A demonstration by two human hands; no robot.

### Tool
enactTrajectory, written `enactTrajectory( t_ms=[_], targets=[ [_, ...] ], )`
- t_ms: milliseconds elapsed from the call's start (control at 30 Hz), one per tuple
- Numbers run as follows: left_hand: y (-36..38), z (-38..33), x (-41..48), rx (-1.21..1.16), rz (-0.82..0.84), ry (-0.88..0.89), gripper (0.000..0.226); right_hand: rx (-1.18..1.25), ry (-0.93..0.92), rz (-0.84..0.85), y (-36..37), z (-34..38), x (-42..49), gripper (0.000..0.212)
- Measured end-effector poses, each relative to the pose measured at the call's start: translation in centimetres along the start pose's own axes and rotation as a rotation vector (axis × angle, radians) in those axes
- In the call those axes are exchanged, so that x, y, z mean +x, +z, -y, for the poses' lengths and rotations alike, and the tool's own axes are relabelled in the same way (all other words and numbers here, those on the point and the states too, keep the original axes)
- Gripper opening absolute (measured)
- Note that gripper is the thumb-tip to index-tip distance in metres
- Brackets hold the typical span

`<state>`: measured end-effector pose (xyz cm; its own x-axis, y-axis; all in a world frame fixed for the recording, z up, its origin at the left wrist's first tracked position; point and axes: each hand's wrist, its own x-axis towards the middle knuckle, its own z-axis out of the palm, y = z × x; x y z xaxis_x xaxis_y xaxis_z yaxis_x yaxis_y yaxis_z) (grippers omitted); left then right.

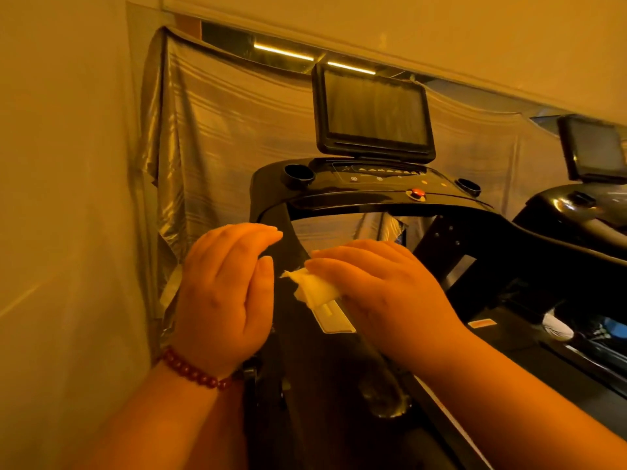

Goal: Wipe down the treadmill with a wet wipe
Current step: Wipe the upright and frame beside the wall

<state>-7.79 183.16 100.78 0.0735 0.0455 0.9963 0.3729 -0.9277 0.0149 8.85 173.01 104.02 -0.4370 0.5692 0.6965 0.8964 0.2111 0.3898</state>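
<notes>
From my seat I saw the wet wipe (314,289) lying crumpled on the left handrail (305,368) of the treadmill (339,196), just above a pale plate (334,317) set into the rail. The right hand (383,286) lay over the wipe, its fingers (342,262) nearly straight and close together, pressing it onto the rail rather than curling round it. The left hand (224,296) stood edge-on at the rail's outer side, fingers together and bent only at the tips, holding nothing; I could not tell whether it touched the rail. A red bead bracelet (193,371) circled that wrist. Farther up, the console carried a dark screen (373,110), a red button (417,192) and a cup holder (298,174). A silver sheet (220,130) hung behind, and a second treadmill (576,205) stood at the right.
</notes>
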Motion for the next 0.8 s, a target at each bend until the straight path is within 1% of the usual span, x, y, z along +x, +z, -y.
enactTrajectory(
  t_ms=[167, 267, 433, 567, 700, 800],
  targets=[
    [1.4, 1.1, -1.0, -0.068, 0.008, -0.047, 0.045, 0.084, -0.005, 0.034, 1.7, -0.5, 1.3, 0.037],
    [1.9, 2.2, -1.3, -0.102, -0.008, -0.086, 0.047, 0.170, 0.003, 0.063, 3.0, -0.6, 2.2, 0.038],
    [3.7, 6.0, -1.6, -0.178, -0.050, -0.141, 0.044, 0.200, 0.021, 0.131, 5.9, -1.0, 4.4, 0.039],
    [6.3, 9.8, -1.3, -0.307, -0.035, -0.167, 0.043, 0.222, 0.103, 0.161, 8.6, -1.9, 6.7, 0.041],
    [9.0, 13.5, -0.7, -0.462, -0.003, -0.177, 0.040, 0.303, 0.263, 0.115, 11.2, -3.1, 8.9, 0.036],
    [10.7, 16.2, -0.8, -0.547, 0.045, -0.152, 0.041, 0.346, 0.362, 0.149, 13.4, -3.8, 10.3, 0.035]
  ],
)
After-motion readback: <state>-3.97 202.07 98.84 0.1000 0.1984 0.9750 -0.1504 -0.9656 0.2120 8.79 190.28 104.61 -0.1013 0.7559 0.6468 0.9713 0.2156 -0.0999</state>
